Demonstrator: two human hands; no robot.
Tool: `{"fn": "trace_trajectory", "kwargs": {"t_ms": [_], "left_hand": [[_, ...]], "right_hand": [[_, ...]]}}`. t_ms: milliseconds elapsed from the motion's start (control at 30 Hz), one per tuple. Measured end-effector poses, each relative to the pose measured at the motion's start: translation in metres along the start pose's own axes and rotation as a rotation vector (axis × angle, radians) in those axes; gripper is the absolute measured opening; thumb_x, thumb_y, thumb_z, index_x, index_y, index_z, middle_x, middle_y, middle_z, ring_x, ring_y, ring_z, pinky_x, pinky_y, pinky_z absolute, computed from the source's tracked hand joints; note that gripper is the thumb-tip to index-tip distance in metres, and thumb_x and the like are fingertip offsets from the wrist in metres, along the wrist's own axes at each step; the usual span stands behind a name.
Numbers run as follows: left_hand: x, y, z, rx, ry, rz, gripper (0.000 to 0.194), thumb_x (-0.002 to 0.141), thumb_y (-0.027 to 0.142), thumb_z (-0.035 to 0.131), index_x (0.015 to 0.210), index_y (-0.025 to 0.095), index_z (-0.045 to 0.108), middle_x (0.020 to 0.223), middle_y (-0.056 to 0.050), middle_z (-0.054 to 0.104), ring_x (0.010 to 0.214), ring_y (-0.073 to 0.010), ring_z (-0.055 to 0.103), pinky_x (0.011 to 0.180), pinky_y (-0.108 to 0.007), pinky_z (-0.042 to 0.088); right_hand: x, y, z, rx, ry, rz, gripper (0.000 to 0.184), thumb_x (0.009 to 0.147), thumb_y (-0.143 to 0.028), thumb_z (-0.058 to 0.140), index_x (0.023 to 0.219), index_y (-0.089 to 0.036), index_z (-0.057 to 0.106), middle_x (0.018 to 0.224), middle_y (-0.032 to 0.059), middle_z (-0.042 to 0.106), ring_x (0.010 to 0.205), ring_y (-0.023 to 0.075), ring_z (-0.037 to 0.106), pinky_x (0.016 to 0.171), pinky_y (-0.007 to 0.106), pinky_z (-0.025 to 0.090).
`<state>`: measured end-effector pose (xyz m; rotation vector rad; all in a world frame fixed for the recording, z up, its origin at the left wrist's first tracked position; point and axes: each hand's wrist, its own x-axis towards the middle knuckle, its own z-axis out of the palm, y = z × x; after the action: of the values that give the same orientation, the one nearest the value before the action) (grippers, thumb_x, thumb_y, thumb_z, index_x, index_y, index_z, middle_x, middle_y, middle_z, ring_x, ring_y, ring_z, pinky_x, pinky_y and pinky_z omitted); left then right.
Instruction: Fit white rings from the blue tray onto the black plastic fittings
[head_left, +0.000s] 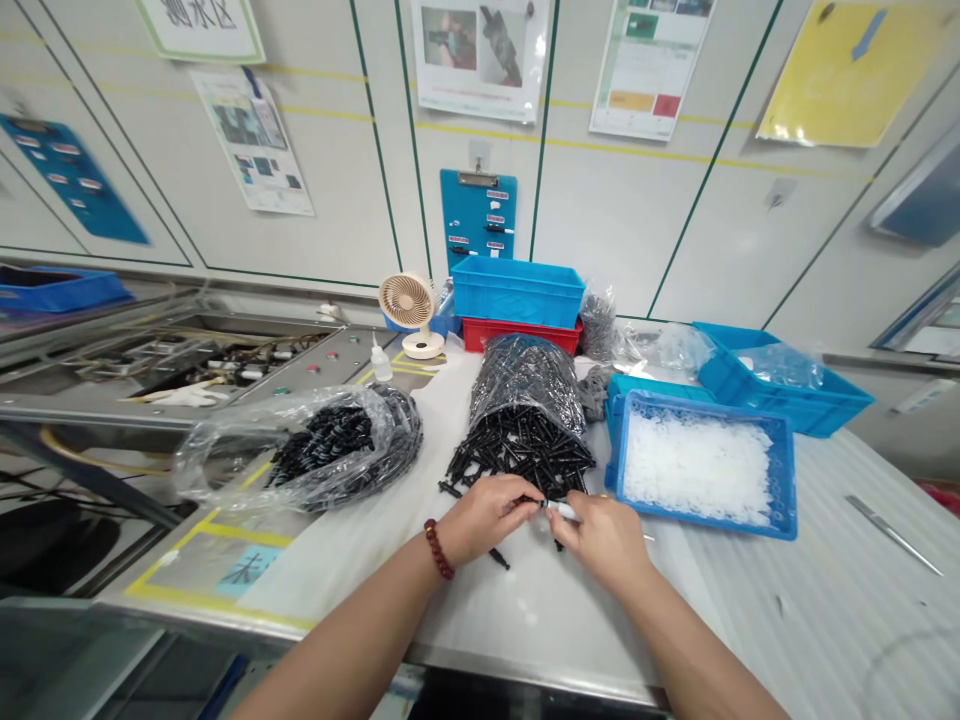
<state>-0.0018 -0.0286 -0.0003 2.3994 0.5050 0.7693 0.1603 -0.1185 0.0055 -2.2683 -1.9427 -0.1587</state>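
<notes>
My left hand (486, 515), with a red bead bracelet at the wrist, is closed in a pinch on a small black plastic part at the foot of a pile of black parts (525, 450). My right hand (604, 540) is closed around a small white piece (564, 512) that meets the black part between the two hands. The pile spills out of a clear bag (525, 385) standing just behind my hands. One loose black part (499, 558) lies on the white tabletop (525, 610) under my left wrist.
A blue tray of white parts (701, 465) sits right of my hands. A second clear bag of black parts (330, 445) lies to the left. Blue and red bins (517, 300), a small fan (409, 310) and a glue bottle (381, 360) stand behind. Metal tweezers (892, 530) lie far right.
</notes>
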Motion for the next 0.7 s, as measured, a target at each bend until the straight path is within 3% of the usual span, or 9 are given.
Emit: {"fn": "trace_trajectory", "kwargs": {"t_ms": [200, 333, 433, 500, 600, 700], "left_hand": [[0.000, -0.002, -0.005, -0.048, 0.093, -0.090, 0.009, 0.073, 0.013, 0.051, 0.079, 0.015, 0.058, 0.073, -0.001, 0.060, 0.066, -0.0123, 0.055, 0.062, -0.020, 0.045], [0.002, -0.006, -0.008, 0.012, 0.152, -0.202, 0.018, 0.075, 0.012, 0.045, 0.090, 0.015, 0.054, 0.082, -0.003, 0.059, 0.071, -0.0142, 0.055, 0.065, -0.023, 0.045], [0.004, -0.005, -0.007, 0.221, 0.078, -0.190, 0.027, 0.075, 0.008, 0.044, 0.098, 0.016, 0.055, 0.092, -0.006, 0.059, 0.084, -0.0187, 0.055, 0.077, -0.030, 0.044], [0.005, -0.004, -0.002, 0.372, -0.020, -0.203, 0.021, 0.075, 0.012, 0.049, 0.094, 0.015, 0.057, 0.091, -0.008, 0.059, 0.088, -0.0229, 0.055, 0.081, -0.035, 0.043], [0.008, -0.004, 0.007, 0.498, -0.100, -0.332, 0.016, 0.078, 0.025, 0.056, 0.088, 0.013, 0.059, 0.088, -0.011, 0.060, 0.086, -0.0272, 0.056, 0.077, -0.037, 0.044], [0.009, -0.008, 0.012, 0.481, -0.082, -0.424, 0.013, 0.078, 0.025, 0.056, 0.082, 0.013, 0.060, 0.084, -0.012, 0.062, 0.082, -0.0266, 0.058, 0.074, -0.036, 0.044]], "right_hand": [[0.001, 0.003, -0.002, 0.037, 0.009, 0.032, 0.029, 0.086, -0.039, 0.044, 0.071, -0.020, 0.061, 0.061, 0.0031, 0.063, 0.059, 0.0157, 0.057, 0.050, 0.025, 0.021], [0.003, 0.007, -0.001, 0.150, 0.025, -0.032, 0.024, 0.089, -0.030, 0.037, 0.092, -0.020, 0.059, 0.069, 0.0017, 0.065, 0.064, 0.0166, 0.059, 0.053, 0.024, 0.028], [0.004, 0.011, 0.003, 0.279, 0.105, -0.115, 0.027, 0.091, -0.026, 0.032, 0.106, -0.019, 0.053, 0.085, 0.0038, 0.066, 0.075, 0.0177, 0.059, 0.062, 0.025, 0.036], [0.005, 0.012, 0.005, 0.356, 0.154, -0.154, 0.026, 0.090, -0.024, 0.032, 0.105, -0.018, 0.053, 0.092, 0.0056, 0.064, 0.080, 0.0179, 0.058, 0.067, 0.026, 0.038], [0.004, 0.011, 0.005, 0.431, 0.175, -0.154, 0.023, 0.089, -0.025, 0.033, 0.093, -0.018, 0.054, 0.085, 0.0048, 0.062, 0.077, 0.0170, 0.057, 0.065, 0.025, 0.037], [0.002, 0.009, 0.003, 0.428, 0.153, -0.123, 0.023, 0.089, -0.028, 0.033, 0.081, -0.019, 0.054, 0.072, 0.0020, 0.059, 0.068, 0.0155, 0.054, 0.059, 0.024, 0.034]]}}
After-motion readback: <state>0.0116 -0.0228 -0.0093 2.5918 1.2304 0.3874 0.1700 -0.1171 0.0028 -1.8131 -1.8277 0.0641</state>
